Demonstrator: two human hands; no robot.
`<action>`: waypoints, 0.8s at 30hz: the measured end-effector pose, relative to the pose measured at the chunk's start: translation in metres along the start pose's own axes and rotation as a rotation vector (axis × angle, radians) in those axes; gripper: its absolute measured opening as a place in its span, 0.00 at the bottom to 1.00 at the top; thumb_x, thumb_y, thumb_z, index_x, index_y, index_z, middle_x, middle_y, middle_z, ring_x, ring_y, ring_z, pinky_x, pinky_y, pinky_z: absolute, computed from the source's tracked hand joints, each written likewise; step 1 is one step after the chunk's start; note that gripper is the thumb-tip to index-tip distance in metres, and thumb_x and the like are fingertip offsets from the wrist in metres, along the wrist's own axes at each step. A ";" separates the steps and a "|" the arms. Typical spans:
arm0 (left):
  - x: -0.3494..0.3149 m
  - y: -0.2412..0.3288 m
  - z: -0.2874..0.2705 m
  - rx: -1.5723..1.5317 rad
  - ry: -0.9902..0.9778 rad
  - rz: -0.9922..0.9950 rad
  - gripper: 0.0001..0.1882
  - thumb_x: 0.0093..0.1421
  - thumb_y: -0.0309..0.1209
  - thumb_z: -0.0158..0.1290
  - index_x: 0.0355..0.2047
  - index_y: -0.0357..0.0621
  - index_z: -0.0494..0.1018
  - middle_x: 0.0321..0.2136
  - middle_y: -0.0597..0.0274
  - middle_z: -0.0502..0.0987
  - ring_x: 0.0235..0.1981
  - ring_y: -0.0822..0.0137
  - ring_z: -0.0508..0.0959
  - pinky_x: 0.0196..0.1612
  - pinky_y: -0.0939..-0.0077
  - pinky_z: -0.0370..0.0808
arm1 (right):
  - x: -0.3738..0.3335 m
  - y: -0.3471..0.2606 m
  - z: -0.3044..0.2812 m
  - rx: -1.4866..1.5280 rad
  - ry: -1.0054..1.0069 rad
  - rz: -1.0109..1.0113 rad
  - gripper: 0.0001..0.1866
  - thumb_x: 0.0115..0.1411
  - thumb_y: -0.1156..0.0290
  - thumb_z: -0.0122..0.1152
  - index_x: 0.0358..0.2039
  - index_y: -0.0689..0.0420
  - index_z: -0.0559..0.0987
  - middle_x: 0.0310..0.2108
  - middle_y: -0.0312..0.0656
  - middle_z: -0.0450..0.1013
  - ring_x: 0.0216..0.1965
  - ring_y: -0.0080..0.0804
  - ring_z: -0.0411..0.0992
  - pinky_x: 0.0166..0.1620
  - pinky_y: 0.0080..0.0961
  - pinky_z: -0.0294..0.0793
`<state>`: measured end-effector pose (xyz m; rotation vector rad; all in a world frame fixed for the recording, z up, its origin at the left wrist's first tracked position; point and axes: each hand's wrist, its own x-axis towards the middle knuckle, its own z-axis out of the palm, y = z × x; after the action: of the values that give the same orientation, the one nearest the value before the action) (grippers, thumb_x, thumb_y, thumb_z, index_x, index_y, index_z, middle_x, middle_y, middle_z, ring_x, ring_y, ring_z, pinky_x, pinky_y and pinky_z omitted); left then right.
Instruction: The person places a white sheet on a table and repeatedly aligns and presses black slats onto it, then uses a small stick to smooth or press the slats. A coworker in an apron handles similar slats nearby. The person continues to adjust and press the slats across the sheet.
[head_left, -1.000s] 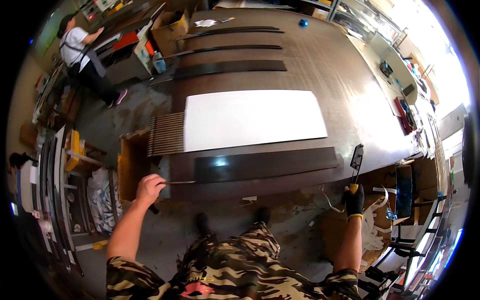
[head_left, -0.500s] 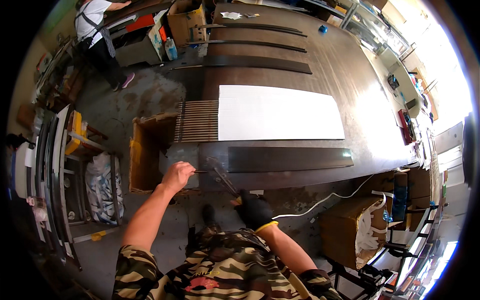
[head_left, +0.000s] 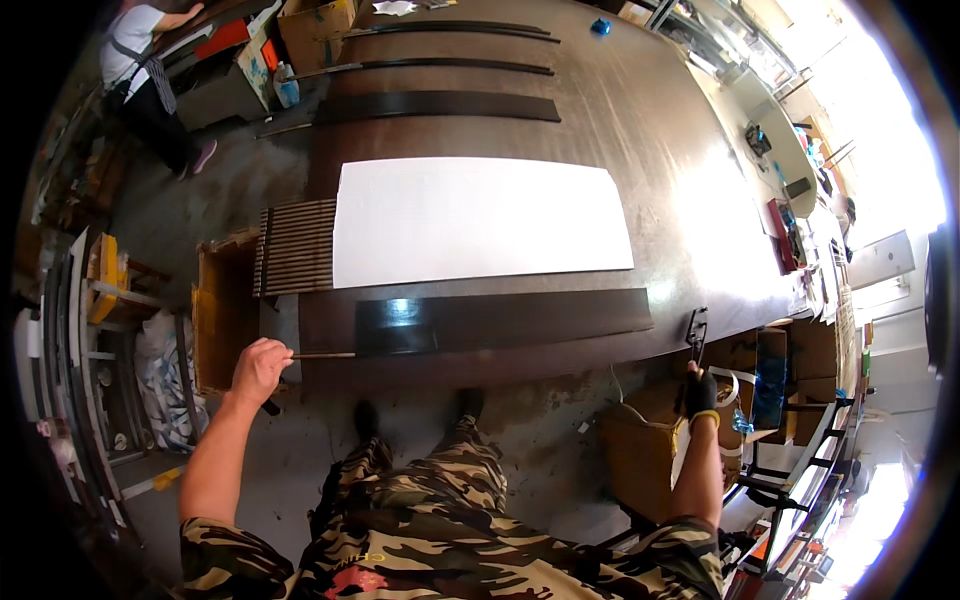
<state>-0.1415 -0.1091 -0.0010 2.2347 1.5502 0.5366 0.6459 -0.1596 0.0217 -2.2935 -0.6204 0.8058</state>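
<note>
A dark flat panel (head_left: 530, 320) lies along the near edge of the counter (head_left: 660, 190), its long axis running left to right, the right end slightly farther from the person. From its near left corner a thin rod (head_left: 326, 356) points left, in line with that axis, to the bare left hand (head_left: 262, 370), whose grip is closed around the rod's end. The gloved right hand (head_left: 700, 396) has its grip closed on a dark tool (head_left: 697, 335), which points away from the person, right of the panel and apart from it. Just beyond the panel lies a white sheet (head_left: 480, 222), brown rods (head_left: 297, 248) jutting from its left side. Farther off lies a narrower dark strip (head_left: 440, 106).
</note>
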 end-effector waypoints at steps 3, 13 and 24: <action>0.008 -0.005 0.013 -0.019 0.070 0.051 0.07 0.49 0.20 0.62 0.30 0.36 0.79 0.30 0.53 0.80 0.34 0.50 0.78 0.36 0.60 0.77 | -0.007 0.076 0.041 -0.249 0.088 -0.276 0.23 0.65 0.50 0.58 0.23 0.56 0.71 0.15 0.43 0.69 0.14 0.38 0.69 0.20 0.39 0.69; -0.001 0.004 0.021 0.016 0.200 0.088 0.08 0.46 0.17 0.61 0.29 0.36 0.78 0.28 0.55 0.78 0.33 0.52 0.78 0.34 0.61 0.77 | -0.334 -0.091 0.305 -0.535 -0.672 -0.870 0.18 0.61 0.60 0.63 0.48 0.54 0.76 0.38 0.53 0.79 0.42 0.50 0.78 0.45 0.40 0.76; -0.003 0.024 0.011 0.107 0.128 -0.030 0.12 0.44 0.13 0.61 0.30 0.34 0.77 0.29 0.54 0.76 0.33 0.52 0.76 0.34 0.61 0.76 | -0.046 0.022 0.060 -0.399 -0.139 -0.251 0.22 0.64 0.51 0.62 0.34 0.60 0.73 0.19 0.42 0.71 0.21 0.35 0.71 0.27 0.36 0.72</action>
<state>-0.1181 -0.1203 0.0012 2.2918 1.7106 0.6114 0.5778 -0.1783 -0.0126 -2.4509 -1.1979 0.7770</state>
